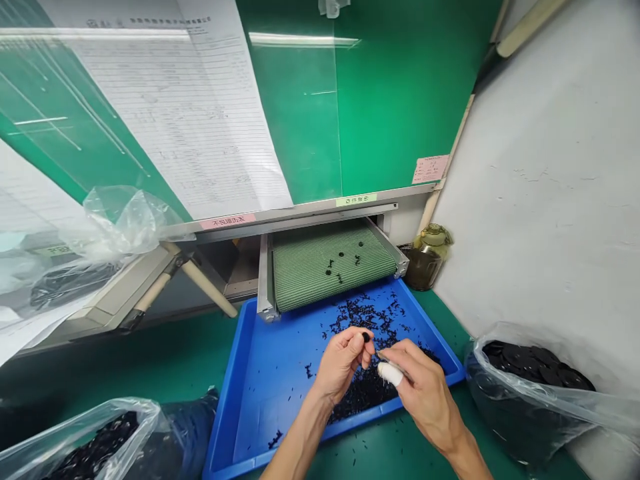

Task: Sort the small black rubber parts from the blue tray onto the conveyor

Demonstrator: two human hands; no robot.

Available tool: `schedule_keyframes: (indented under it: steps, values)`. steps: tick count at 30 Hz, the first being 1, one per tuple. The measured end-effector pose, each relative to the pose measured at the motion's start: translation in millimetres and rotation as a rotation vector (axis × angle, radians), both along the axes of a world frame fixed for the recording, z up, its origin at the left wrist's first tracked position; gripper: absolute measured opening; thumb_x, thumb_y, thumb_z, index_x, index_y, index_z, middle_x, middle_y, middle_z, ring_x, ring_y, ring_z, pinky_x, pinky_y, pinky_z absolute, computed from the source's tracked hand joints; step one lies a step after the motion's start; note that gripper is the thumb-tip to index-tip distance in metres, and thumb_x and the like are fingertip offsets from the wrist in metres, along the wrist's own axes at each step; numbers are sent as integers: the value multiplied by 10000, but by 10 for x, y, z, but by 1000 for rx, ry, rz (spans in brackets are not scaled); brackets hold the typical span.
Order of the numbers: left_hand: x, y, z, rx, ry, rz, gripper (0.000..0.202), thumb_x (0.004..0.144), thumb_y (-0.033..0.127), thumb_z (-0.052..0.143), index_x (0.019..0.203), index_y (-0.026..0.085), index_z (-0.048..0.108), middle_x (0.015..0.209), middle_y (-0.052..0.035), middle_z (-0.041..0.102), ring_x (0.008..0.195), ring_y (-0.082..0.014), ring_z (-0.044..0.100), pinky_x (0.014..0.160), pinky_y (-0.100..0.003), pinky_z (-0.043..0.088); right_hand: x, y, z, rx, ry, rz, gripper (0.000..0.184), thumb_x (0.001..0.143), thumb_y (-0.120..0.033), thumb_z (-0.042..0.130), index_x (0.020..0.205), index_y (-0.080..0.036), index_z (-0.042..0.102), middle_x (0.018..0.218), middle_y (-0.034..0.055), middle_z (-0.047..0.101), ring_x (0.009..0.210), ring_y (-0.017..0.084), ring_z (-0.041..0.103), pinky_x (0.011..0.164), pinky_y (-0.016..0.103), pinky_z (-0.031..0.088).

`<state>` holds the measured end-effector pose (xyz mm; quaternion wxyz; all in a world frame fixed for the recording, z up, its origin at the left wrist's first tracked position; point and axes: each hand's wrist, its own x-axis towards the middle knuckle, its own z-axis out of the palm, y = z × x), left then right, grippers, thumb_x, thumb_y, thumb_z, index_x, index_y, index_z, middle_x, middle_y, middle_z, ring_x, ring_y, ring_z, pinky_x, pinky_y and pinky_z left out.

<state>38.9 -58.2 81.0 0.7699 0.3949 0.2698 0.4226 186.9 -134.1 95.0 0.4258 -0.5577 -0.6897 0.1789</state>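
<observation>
My left hand (341, 363) is closed over the blue tray, pinching a small round black disc (366, 337) between thumb and fingers. Just to its right, my right hand (420, 383) is closed around a thin tool (400, 369) whose tip points toward the disc; most of it is hidden by the fingers. White wrapping covers the right thumb. Beneath both hands, many small black scraps (367, 390) are heaped in the blue tray (250, 400).
A green conveyor belt (305, 257) carrying a few black pieces ends above the tray. Clear bags of black parts stand at right (530, 400) and lower left (170, 427). By the wall is a brownish jug (427, 260). A green board (400, 100) with papers rises behind.
</observation>
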Motion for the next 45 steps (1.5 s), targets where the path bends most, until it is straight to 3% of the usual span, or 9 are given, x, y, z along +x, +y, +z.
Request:
schedule_keyframes:
  steps: [5, 13, 17, 23, 27, 31, 38, 45]
  values:
    - [-127, -27, -21, 10, 8, -21, 296, 747, 386, 694, 861, 118, 646, 624, -13, 608, 486, -73, 477, 497, -207, 354, -93, 21, 68, 121, -310, -37, 427, 808, -40, 300, 1092, -207, 572, 864, 59, 557, 725, 139, 553, 651, 243, 472]
    - [-304, -10, -5, 79, 77, -71, 267, 810, 393, 616, 854, 130, 611, 632, -4, 579, 529, -79, 470, 527, -210, 366, -237, 159, 207, 198, -660, -35, 348, 826, -61, 317, 1027, -196, 568, 799, 53, 546, 724, 183, 537, 608, 286, 439]
    - [-391, 2, 31, 102, 97, -75, 298, 808, 427, 607, 845, 131, 595, 643, -6, 579, 535, -81, 463, 537, -213, 364, -276, 193, 172, 196, -697, -10, 372, 813, -51, 321, 1072, -191, 549, 819, 57, 566, 760, 189, 539, 636, 293, 448]
    - [-478, 14, 35, 109, 111, -67, 344, 803, 458, 600, 841, 117, 579, 640, -7, 567, 534, -82, 458, 535, -218, 359, -329, 216, 145, 98, -582, 57, 501, 729, 11, 318, 1138, -207, 509, 877, 51, 578, 806, 180, 554, 658, 280, 450]
    - [-511, 9, 24, 112, 115, -70, 345, 815, 459, 583, 849, 116, 576, 637, -1, 554, 540, -82, 454, 542, -219, 352, -352, 228, 183, 87, -533, 89, 445, 771, -10, 325, 1101, -224, 532, 882, 37, 565, 716, 141, 556, 614, 241, 434]
    - [-537, 6, 26, 140, 155, -82, 343, 824, 465, 568, 845, 122, 571, 657, -9, 554, 556, -87, 454, 560, -224, 358, -350, 236, 205, 166, -623, 63, 421, 795, -17, 340, 1096, -215, 557, 811, 22, 555, 642, 125, 533, 573, 231, 399]
    - [-559, 14, 60, 185, 210, -107, 360, 812, 493, 564, 806, 134, 561, 650, 1, 544, 562, -90, 445, 572, -229, 362, -350, 252, 237, 151, -677, 70, 419, 803, 6, 345, 1069, -224, 572, 783, 7, 539, 663, 127, 507, 597, 236, 370]
    - [-627, 58, 98, 217, 280, -180, 368, 814, 497, 557, 830, 130, 576, 656, 10, 528, 572, -86, 434, 578, -224, 365, -361, 280, 245, 119, -755, 81, 342, 761, 21, 380, 908, -217, 577, 744, 6, 526, 672, 144, 486, 589, 247, 341]
